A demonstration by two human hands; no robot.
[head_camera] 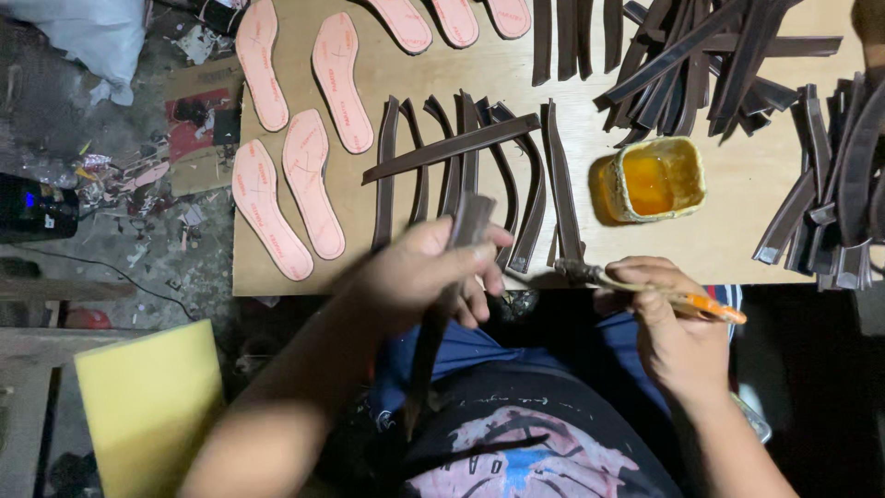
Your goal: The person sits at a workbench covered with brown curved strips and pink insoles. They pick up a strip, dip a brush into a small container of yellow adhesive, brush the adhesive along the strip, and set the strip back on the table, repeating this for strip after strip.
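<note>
My left hand grips a long dark brown leather strap that runs from above my fingers down over my lap. My right hand holds a brush with an orange handle, its dark bristles pointing left near the board's front edge. Just beyond the brush sits a yellow tub of amber glue. Several more brown straps lie side by side on the wooden board, one laid across them.
Pink insoles lie in rows on the board's left and far side. Heaps of brown straps fill the far right and right edge. A yellow foam block stands at lower left; the floor at left is littered with scraps.
</note>
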